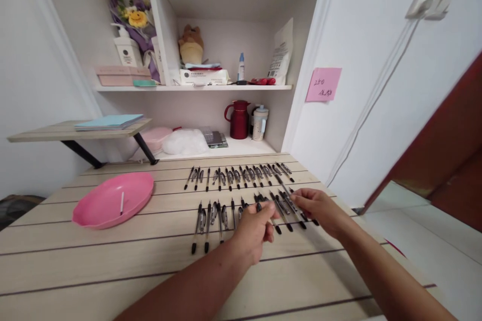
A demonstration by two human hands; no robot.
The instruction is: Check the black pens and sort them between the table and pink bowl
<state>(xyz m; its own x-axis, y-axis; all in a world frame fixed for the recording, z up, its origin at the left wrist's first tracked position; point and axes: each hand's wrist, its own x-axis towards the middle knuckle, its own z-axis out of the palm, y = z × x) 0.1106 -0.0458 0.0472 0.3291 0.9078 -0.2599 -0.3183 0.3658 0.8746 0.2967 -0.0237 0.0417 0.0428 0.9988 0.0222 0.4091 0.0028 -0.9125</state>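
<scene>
My right hand (316,206) is closed, pinching a slim pen (284,185) whose narrow end points up and to the left. Beside it, my left hand (255,228) has its thumb and forefinger pressed on a small dark piece, apparently a pen cap (258,207); most of it is hidden by the fingers. Both hands are over the near row of uncapped pens (208,225), where clear caps with clips (225,216) lie between the pens. A second row of pens and caps (230,179) runs along the table farther back. My left hand covers part of the near row.
On the left of the striped wooden table (113,271) sits a pink plate (90,205) with a white stick (122,203) in it. A small raised shelf (45,131) stands behind. White shelving (196,88) holds a red jug (239,119) and a cup (259,125).
</scene>
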